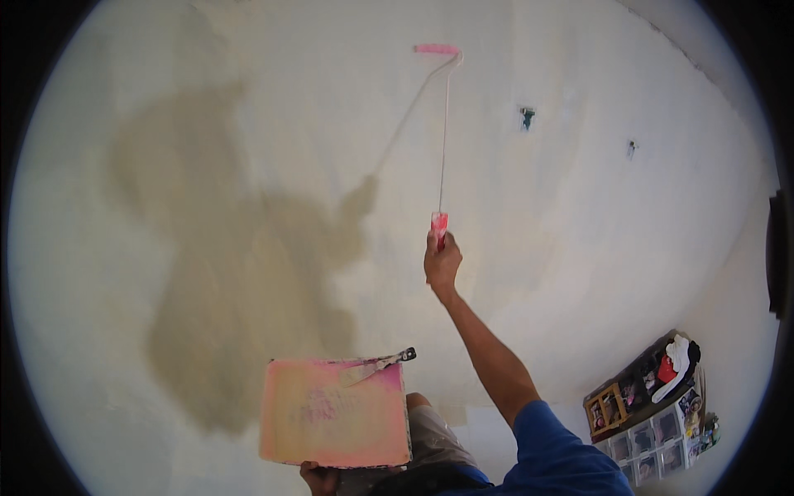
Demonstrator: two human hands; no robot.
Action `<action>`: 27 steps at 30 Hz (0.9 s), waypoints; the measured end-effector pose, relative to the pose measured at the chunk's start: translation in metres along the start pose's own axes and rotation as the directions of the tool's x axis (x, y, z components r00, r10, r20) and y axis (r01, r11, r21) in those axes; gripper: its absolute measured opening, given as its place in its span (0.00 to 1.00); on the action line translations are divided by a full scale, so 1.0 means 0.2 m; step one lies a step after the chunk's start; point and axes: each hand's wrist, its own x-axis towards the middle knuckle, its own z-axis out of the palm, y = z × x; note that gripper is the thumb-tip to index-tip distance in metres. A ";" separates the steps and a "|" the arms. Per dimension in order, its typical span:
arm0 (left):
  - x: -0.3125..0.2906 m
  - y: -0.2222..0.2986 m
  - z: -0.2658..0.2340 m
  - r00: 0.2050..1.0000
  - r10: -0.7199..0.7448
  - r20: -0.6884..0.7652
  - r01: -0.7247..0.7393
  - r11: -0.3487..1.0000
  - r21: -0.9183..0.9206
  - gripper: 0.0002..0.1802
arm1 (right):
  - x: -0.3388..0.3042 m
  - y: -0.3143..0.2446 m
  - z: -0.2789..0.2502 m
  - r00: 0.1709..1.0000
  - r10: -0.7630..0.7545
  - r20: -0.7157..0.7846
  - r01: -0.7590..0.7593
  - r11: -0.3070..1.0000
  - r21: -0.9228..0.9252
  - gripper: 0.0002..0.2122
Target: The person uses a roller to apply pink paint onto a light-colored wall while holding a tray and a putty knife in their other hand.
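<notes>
My right hand is wrapped round the red handle of a small paint roller, arm stretched up and forward. A long thin rod runs from the handle to the roller's pink sleeve, which is at the wall high up; whether it presses on the surface I cannot tell. Low at the left, my left hand grips the near edge of a paint tray smeared pink and yellowish; most of its fingers are hidden beneath. A putty knife with a dark handle lies across the tray's far right corner.
Two small openings with dark bits in them break the wall right of the roller. At the lower right stand clear-fronted drawers, a wooden frame and a white cloth on piled things. My shadow falls on the wall at left.
</notes>
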 end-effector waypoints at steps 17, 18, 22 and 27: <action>-0.06 0.00 0.13 0.999 0.035 -0.034 -0.033 0.998 0.057 0.26 | 0.88 -0.56 0.20 0.998 -0.052 0.037 0.054 0.996 -0.071 0.15; -0.05 0.01 0.10 0.999 0.028 -0.041 -0.027 0.999 0.028 0.25 | 0.78 -0.46 0.20 0.986 -0.159 -0.043 0.151 0.977 -0.148 0.15; -0.08 0.02 0.12 0.999 0.015 -0.045 -0.016 1.000 -0.001 0.25 | 0.33 -0.17 0.10 0.993 -0.115 0.015 0.116 0.980 -0.163 0.15; 0.02 0.01 -0.07 0.993 -0.010 0.117 0.012 1.000 -0.020 0.27 | -0.25 0.24 -0.11 0.998 0.049 0.050 -0.042 0.990 -0.133 0.13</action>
